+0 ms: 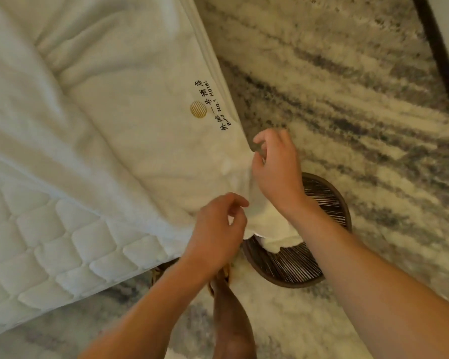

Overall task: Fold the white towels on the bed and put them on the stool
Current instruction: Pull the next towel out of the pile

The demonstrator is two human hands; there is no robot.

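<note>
The quilted bed [62, 242] fills the left. A logo towel [153, 120] lies along its right edge, long axis running from far left to near right, its near end spilling off the bed's near right corner onto the stool [290, 268]. The left hand [217, 229] curls at that end; I cannot tell whether its grip holds cloth. A leg [231, 320] stands between bed and stool. The right hand [276, 174] has its grip pinching the towel's edge, its forearm crossing the stool. Carpet [360, 99] lies beyond.
</note>
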